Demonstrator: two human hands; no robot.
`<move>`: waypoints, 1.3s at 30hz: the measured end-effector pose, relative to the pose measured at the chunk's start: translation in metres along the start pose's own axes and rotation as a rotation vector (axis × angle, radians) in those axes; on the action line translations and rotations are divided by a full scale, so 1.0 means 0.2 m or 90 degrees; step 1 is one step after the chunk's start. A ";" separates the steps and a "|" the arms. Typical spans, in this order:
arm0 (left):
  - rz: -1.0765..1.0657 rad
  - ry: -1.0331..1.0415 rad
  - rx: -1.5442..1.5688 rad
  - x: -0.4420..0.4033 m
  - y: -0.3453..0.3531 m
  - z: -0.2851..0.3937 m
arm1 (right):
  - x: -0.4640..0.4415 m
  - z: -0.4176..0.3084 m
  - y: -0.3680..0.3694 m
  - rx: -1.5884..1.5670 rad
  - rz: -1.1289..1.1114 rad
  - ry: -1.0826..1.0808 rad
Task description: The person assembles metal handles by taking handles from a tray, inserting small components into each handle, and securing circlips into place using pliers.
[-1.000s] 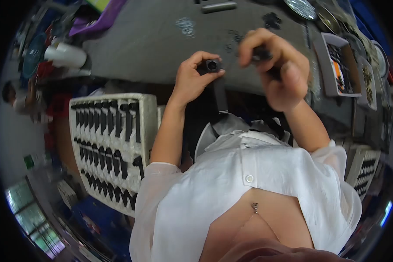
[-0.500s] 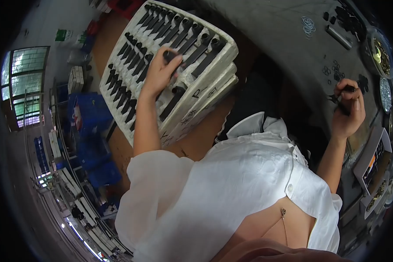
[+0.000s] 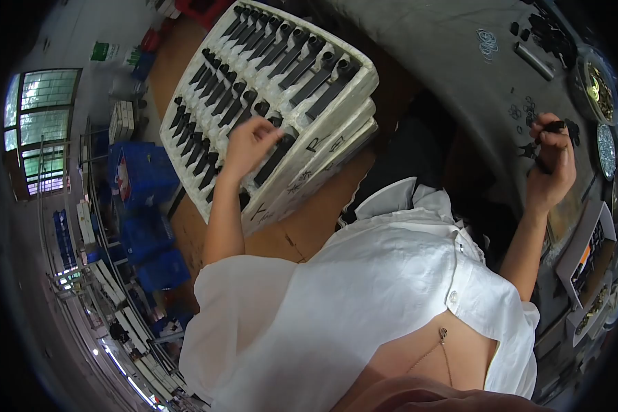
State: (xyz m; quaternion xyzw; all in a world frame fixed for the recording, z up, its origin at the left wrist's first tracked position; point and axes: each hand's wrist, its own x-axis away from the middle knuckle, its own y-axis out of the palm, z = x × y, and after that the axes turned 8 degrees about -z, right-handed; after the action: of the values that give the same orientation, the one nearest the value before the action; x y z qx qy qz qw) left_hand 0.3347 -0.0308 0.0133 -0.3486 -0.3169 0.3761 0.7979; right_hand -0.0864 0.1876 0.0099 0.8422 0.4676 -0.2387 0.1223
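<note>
My left hand [image 3: 249, 145] is over the white foam tray [image 3: 371, 72], its fingers curled around a black tubular part with a round head [image 3: 275, 122]. The fingers hide most of that part. Rows of similar black parts with flat blades [image 3: 329, 93] lie in the tray's slots. One long black part [image 3: 273, 163] lies right beside my left hand, near the tray's edge. Above the grey worktable, my right hand [image 3: 555, 165] is closed on a small black piece [image 3: 553, 127]. Some dark bits show at its fingertips, too small to name.
More foam trays [image 3: 333, 161] are stacked underneath, with handwriting on their sides. The grey worktable [image 3: 446, 48] holds a metal tube [image 3: 534, 62], loose rings [image 3: 487, 42], a bowl of brass-coloured pieces [image 3: 597, 89] and a white box [image 3: 584, 257]. Blue bins [image 3: 144, 175] stand at the left.
My left hand has moved down the tray toward its near edge, and black parts it covered now show. My right hand has stayed nearly in place with the small black piece.
</note>
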 end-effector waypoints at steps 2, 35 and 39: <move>0.013 0.005 -0.020 0.04 0.08 0.02 | 0.00 0.02 -0.01 0.037 0.038 0.014; 0.092 0.610 0.029 -0.80 0.65 1.14 | 0.50 -0.78 -1.12 0.959 0.427 0.258; 0.060 0.613 0.017 -0.78 0.61 1.17 | 0.52 -0.75 -1.11 0.845 0.329 0.524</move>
State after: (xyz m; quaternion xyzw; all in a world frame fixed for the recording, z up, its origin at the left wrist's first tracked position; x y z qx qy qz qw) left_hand 0.0289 -0.0277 0.0084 -0.4869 0.1090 0.2114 0.8404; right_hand -0.1846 0.4464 0.0893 0.8406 0.0277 -0.1022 -0.5312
